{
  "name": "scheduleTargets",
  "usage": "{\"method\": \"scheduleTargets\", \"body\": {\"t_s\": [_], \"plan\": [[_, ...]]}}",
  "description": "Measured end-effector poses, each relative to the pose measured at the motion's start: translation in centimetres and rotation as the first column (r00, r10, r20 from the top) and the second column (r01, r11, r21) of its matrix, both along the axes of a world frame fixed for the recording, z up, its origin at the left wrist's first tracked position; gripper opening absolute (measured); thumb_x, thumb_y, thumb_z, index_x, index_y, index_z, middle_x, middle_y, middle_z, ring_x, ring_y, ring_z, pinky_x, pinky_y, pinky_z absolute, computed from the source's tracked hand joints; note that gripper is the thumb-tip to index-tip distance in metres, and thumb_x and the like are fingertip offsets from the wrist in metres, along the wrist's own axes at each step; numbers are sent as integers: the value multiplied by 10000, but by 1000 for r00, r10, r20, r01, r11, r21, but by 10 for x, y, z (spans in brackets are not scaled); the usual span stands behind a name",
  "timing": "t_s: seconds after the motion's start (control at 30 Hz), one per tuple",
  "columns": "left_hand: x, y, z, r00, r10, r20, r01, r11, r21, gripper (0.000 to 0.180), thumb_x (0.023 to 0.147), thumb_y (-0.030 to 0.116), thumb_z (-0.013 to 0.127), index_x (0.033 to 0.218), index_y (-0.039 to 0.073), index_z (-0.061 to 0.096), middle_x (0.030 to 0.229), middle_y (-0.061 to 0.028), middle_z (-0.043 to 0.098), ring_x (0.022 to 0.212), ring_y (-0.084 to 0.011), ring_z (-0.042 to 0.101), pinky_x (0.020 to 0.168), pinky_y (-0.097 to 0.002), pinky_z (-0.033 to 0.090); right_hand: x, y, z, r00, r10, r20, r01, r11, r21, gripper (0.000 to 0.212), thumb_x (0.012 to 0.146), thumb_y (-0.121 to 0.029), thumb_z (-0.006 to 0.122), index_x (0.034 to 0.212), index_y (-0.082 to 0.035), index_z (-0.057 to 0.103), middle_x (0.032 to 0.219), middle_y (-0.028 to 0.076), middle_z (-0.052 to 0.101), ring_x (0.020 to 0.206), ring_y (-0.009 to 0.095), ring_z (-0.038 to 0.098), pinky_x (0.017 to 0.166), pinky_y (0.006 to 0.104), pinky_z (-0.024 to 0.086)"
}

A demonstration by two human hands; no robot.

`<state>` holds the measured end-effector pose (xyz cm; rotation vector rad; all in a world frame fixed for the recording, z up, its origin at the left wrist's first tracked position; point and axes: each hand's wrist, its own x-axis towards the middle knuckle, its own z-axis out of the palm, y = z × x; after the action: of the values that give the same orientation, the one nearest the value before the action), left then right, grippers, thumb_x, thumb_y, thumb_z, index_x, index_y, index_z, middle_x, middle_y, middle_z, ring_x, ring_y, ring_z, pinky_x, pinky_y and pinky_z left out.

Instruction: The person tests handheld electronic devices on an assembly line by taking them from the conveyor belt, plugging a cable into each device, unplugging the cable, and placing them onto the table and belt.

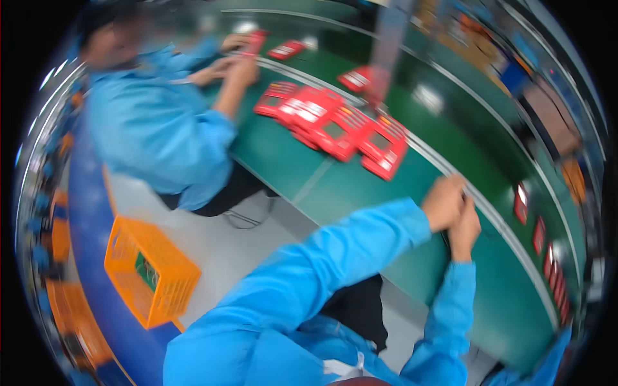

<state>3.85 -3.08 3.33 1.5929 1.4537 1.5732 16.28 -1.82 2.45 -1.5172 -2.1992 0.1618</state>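
Left hand (444,202) and right hand (465,230) press together, curled, on the green worktop (360,193); whether they pinch anything, I cannot tell. Red calculators (341,128) lie farther left.

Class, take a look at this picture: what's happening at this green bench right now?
A person in a blue coat rests both hands together on the green bench: the left hand and the right hand touch, and whether they hold anything cannot be told. A pile of red flat devices lies further along. A co-worker in blue handles another red device. An orange crate stands on the floor.
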Motion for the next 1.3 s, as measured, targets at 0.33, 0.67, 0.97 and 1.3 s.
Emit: {"method": "scheduleTargets", "body": {"t_s": [0.33, 0.67, 0.97, 1.3], "plan": [[-7, 19, -10, 998, 58, -25, -53, 983, 178, 347, 853, -103, 495, 1144, 0, 655, 1155, -176, 655, 1027, -387, 646, 890, -424, 538, 51, 88, -3, 893, -446, -53, 439, 841, 317, 449, 891, -335, 739, 1087, 28, 563, 867, 223, 700, 813, 426, 689, 722, 522, 544], [1, 17, -12, 999, -5, 43, 1, 997, 75, 259, 901, -74, 485, 1000, 14, 708, 970, -134, 698, 805, -274, 681, 678, -370, 536, 139, 150, 4, 667, -745, 8, 745, 667, -28, 716, 772, -668, 752, 1023, 2, 730, 1008, 249, 736, 966, 425, 713, 849, 500, 555], [-6, 30, -11, 959, -143, 245, 164, 984, -68, 383, 943, 57, 597, 1319, -20, 589, 1129, -193, 709, 896, -277, 717, 797, -380, 577, 60, 100, 13, 792, -442, -420, 426, 894, -138, 710, 840, -651, 701, 1050, 27, 728, 877, 204, 728, 855, 271, 719, 774, 358, 535], [-26, 30, -3, 300, -389, 871, 700, 710, 76, 471, 1040, 345, 602, 1363, 10, 531, 1342, -118, 586, 1272, -236, 549, 1117, -404, 429, -22, 4, 18, 528, -219, -820, -53, 956, -289, 520, 1008, -380, 654, 1254, 79, 658, 1101, 112, 715, 1008, 133, 617, 863, 264, 485]]}}
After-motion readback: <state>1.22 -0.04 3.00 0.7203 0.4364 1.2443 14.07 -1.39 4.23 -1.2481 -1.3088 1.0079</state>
